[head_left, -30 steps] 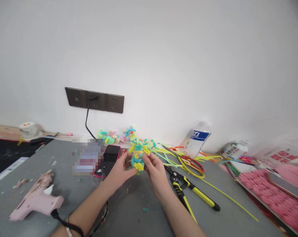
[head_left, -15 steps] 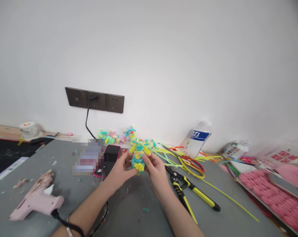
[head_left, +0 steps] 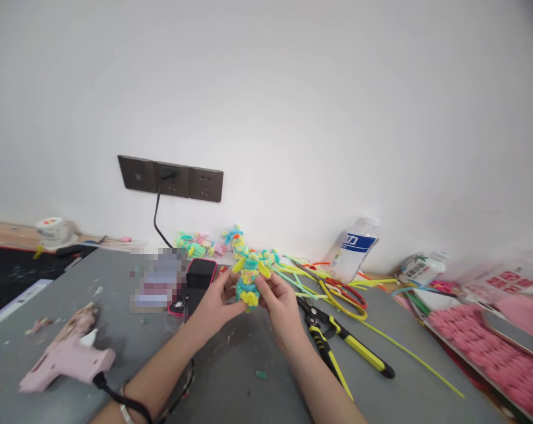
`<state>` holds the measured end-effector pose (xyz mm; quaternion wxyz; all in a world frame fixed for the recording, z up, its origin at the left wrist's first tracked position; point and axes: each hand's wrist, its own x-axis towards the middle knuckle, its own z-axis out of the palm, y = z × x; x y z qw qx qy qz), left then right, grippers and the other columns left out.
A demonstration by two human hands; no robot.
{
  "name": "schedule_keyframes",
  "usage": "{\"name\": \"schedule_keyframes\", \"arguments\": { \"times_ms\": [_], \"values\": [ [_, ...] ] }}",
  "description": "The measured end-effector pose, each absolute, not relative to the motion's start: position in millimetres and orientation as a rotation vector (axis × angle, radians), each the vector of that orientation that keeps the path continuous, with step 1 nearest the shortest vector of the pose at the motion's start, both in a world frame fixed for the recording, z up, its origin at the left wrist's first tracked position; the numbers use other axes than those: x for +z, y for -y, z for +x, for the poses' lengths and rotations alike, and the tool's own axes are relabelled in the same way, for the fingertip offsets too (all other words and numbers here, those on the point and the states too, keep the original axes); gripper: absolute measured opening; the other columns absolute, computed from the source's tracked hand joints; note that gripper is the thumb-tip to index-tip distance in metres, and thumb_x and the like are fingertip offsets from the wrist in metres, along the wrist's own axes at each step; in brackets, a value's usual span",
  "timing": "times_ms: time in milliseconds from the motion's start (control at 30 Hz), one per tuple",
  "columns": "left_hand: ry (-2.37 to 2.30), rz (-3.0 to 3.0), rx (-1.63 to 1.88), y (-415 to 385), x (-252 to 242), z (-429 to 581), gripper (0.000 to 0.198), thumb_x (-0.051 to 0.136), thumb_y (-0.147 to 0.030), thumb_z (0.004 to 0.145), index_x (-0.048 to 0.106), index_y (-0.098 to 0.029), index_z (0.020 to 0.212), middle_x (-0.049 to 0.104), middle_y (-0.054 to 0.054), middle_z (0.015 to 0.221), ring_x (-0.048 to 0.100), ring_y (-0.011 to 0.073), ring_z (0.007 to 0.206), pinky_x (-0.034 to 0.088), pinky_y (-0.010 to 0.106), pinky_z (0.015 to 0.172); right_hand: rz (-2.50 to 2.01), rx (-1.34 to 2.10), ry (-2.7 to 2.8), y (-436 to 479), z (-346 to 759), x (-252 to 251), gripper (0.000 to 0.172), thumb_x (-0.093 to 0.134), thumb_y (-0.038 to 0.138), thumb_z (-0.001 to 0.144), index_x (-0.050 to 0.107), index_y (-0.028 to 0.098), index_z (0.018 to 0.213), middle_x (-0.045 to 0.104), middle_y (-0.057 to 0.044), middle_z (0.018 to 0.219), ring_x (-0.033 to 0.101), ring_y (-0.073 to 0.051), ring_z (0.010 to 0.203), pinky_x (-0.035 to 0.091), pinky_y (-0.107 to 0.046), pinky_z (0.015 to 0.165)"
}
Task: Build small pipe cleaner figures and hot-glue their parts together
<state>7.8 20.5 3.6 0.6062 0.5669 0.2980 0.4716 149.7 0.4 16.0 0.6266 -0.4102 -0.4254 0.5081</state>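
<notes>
Between my hands, above the grey mat, is a small pipe-cleaner figure in yellow and turquoise, upright, with two yellow ear-like pieces sticking out at its sides. My left hand grips its left side, thumb low near the yellow base. On the other side my right hand pinches it with the thumb against the turquoise band. The fingertips behind the figure are partly hidden. Similar pipe-cleaner figures stand behind it along the wall. Loose pipe cleaners in yellow, red and green lie to the right.
Yellow-and-black pliers lie right of my right forearm. At left rests a pink glue gun with a black cord. A pink-edged phone lies beyond my left hand. A bottle and a pink woven piece are at right.
</notes>
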Motion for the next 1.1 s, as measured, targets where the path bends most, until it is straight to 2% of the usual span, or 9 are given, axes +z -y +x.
{"name": "schedule_keyframes", "arguments": {
  "times_ms": [367, 1100],
  "values": [
    [-0.664, 1.326, 1.092, -21.7, -0.3, 8.0, 0.037, 0.072, -0.018, 0.071, 0.057, -0.018, 0.105, 0.065, 0.010, 0.114, 0.063, 0.0237, 0.103, 0.048, 0.037, 0.093, -0.974, 1.154, 0.974, -3.1, 150.4, 14.6, 0.044, 0.081, 0.056, 0.063, 0.064, 0.016, 0.072, 0.052, 0.004, 0.060, 0.037, -0.007, 0.049, 0.029, -0.020, 0.045],
    [-0.692, 1.342, 1.116, -21.7, 0.4, 7.8, 0.031, 0.072, -0.017, 0.071, 0.059, -0.019, 0.099, 0.067, 0.007, 0.103, 0.065, 0.0217, 0.097, 0.050, 0.035, 0.091, -0.944, 1.177, 0.991, -3.6, 151.9, 13.2, 0.040, 0.080, 0.053, 0.067, 0.064, 0.017, 0.073, 0.052, 0.004, 0.060, 0.038, -0.007, 0.047, 0.030, -0.021, 0.044]
  ]
}}
